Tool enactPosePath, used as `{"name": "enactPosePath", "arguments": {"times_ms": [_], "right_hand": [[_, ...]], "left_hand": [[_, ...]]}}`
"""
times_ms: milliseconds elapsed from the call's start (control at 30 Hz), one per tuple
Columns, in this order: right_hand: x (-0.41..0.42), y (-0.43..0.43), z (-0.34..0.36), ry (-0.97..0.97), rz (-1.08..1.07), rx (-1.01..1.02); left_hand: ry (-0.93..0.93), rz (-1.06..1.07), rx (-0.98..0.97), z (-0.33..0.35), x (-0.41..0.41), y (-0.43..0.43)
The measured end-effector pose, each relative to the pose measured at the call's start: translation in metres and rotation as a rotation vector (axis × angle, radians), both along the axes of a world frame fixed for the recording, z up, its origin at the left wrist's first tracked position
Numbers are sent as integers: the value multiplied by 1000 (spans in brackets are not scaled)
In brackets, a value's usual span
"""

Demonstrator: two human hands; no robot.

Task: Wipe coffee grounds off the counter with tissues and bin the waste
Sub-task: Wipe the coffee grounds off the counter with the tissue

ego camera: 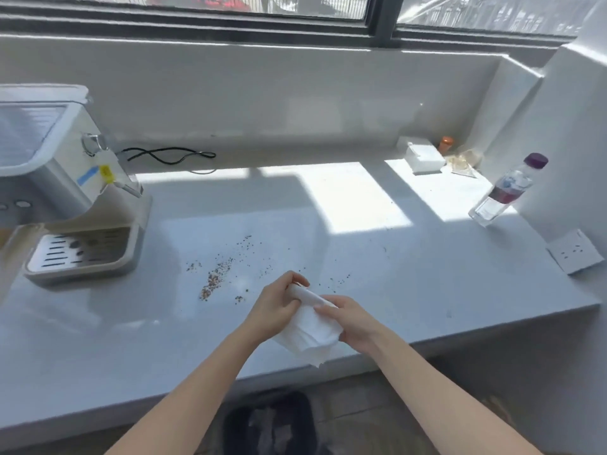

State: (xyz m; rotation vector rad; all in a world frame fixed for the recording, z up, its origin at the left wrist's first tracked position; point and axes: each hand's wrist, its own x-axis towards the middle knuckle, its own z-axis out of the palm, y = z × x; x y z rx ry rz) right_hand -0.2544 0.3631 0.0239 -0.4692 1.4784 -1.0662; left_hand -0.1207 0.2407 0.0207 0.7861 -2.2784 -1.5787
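2 bare hands met over the front edge of the tabletop point(427, 284), both gripping 1 white tissue point(312, 333). The left hand point(279, 307) pinched the tissue's rolled upper end between thumb and fingers, while the right hand point(351, 320) closed on the same fold from the right side; the loose lower part of the tissue hung down past the front edge. Brown coffee grounds point(216, 277) lay scattered on the tabletop just left of the hands, the thickest streak running diagonally, with thinner specks spread toward the middle and to the right of the hands. On the floor below the front edge, between the 2 forearms, stood 1 dark bin point(269, 421) with crumpled material inside. 1 espresso machine point(65, 192) occupied the left end of the tabletop, its drip tray facing the front, and 1 black cable point(170, 156) looped behind it along the back wall. Near the back right corner sat 1 white tissue box point(423, 156), 1 small orange-capped item point(446, 144) behind it, and 1 clear bottle point(505, 192) with a purple cap by the right edge.
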Motion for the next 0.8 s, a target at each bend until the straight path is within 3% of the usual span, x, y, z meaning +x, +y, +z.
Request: {"name": "enactPosePath", "arguments": {"times_ms": [67,133,200,267,367,500,567,800], "right_hand": [[-22,-1,-8,34,-106,11],[-48,-4,-11,189,-298,-22],[-79,-6,-11,480,-520,-97],[-106,-6,-10,823,-582,-185],[-138,-7,-29,1122,-433,-189],[-136,-7,-80,1184,-41,204],[-120,-16,-97,1315,64,303],[-50,-49,-100,1355,209,184]], "left_hand": [[29,87,-5,-13,-12,6],[51,259,-90,-25,-13,4],[29,448,-223,-37,1,-2],[-86,543,-390,-50,25,-12],[-453,579,-574,-75,67,-32],[-726,833,-416,-98,114,-51],[-791,815,-447,-108,117,-49],[-840,741,-498,-113,118,-48]]}}
